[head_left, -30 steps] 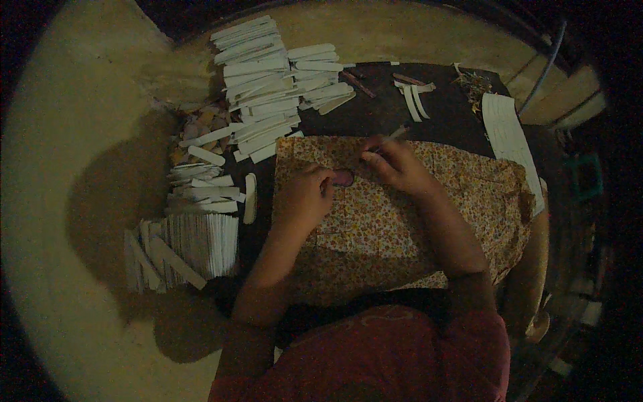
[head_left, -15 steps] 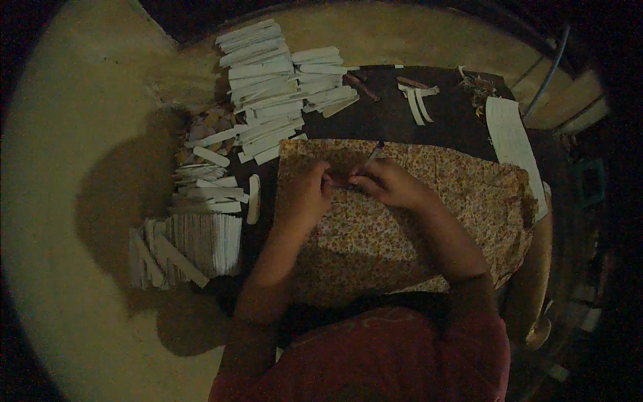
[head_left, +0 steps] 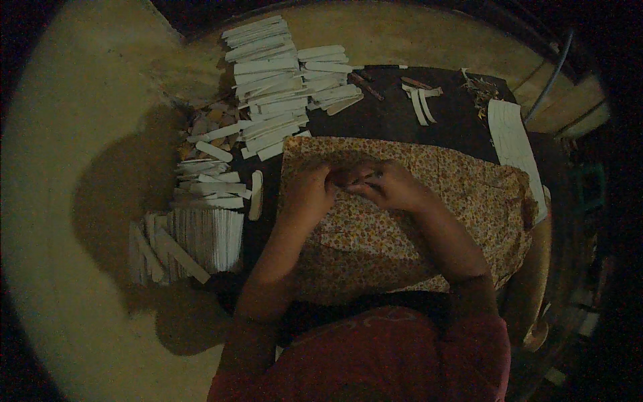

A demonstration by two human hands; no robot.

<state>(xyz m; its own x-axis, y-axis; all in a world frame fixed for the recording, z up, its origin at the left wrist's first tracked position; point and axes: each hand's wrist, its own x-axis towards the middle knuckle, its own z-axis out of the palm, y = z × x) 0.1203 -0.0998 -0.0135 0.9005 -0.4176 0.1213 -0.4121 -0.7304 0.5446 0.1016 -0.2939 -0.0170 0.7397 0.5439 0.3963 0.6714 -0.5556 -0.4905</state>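
Observation:
My left hand (head_left: 309, 192) and my right hand (head_left: 394, 186) meet over a flowered orange cloth (head_left: 429, 221) spread across my lap. The fingertips of both hands pinch a small dark piece (head_left: 353, 178) between them; the light is too dim to tell what it is. The thin stick seen earlier in my right hand is hidden now. A single pale flat stick (head_left: 255, 194) lies just left of my left hand.
Rows of pale flat sticks (head_left: 274, 84) are stacked at the back. A tight bundle of them (head_left: 201, 238) and loose ones (head_left: 207, 181) lie on the floor to my left. A dark mat (head_left: 395, 114) holds a few strips (head_left: 420, 104) and a long white strip (head_left: 512, 144) at right.
My hands have closed together over the cloth. The thin stick that rose from my right hand's fingers has dropped out of sight.

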